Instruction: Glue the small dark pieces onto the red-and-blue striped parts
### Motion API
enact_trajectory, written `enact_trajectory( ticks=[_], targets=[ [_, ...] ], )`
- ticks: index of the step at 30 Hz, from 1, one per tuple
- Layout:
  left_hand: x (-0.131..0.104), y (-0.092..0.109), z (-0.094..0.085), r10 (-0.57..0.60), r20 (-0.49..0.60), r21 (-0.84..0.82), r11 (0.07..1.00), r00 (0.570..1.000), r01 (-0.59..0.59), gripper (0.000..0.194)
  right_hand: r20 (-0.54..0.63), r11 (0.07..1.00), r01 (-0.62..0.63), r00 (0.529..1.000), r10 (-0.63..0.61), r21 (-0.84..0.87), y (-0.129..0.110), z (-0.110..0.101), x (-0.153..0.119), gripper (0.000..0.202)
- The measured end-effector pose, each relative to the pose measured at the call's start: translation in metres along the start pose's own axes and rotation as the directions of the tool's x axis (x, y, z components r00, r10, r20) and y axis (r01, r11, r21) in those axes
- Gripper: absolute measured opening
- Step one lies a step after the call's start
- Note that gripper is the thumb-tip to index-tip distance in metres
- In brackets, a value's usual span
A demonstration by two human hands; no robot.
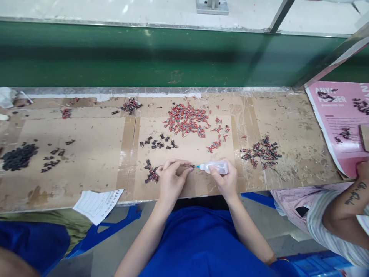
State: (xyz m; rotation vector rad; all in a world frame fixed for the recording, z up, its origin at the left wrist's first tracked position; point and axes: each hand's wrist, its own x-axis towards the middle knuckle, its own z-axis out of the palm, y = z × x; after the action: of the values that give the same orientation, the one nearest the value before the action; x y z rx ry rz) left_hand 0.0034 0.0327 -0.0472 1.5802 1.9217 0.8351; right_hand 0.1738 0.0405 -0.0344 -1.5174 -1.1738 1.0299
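Note:
My left hand point(173, 177) pinches a small dark part point(192, 166) between thumb and fingertips. My right hand point(225, 179) is wrapped round a clear squeeze bottle point(216, 167) lying nearly level, its thin blue needle tip pointing left at that part. Whether the tip touches it is too small to tell. Beside my left hand lies a little heap of black-and-red parts point(151, 172). Above it are several loose black pieces point(158, 144). A large pile of small red parts with metallic bits point(186, 120) spreads beyond both hands.
More black-and-red parts point(262, 152) lie right of my right hand. A black heap point(19, 157) sits far left. Torn notepaper point(98, 204) overhangs the cardboard's point(95, 138) front edge. A green panel point(144, 57) runs along the back. People sit on both sides; one forearm point(350, 204) is at right.

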Motion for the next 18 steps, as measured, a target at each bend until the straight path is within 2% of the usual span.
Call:
enact_trajectory(
  ticks=[6,18],
  targets=[
    [0.0010,-0.0002,-0.0012,-0.010,-0.006,0.013,1.000,1.000,0.010,0.004,0.043,0.999,0.002,0.999,0.000,-0.045,0.0025,0.0006,0.0003,0.025],
    [0.0043,0.0030,-0.0032,-0.058,0.018,0.013,0.998,0.998,0.058,0.010,-0.014,0.997,-0.005,1.000,0.004,-0.071,0.0047,0.0001,0.0002,0.026]
  ],
)
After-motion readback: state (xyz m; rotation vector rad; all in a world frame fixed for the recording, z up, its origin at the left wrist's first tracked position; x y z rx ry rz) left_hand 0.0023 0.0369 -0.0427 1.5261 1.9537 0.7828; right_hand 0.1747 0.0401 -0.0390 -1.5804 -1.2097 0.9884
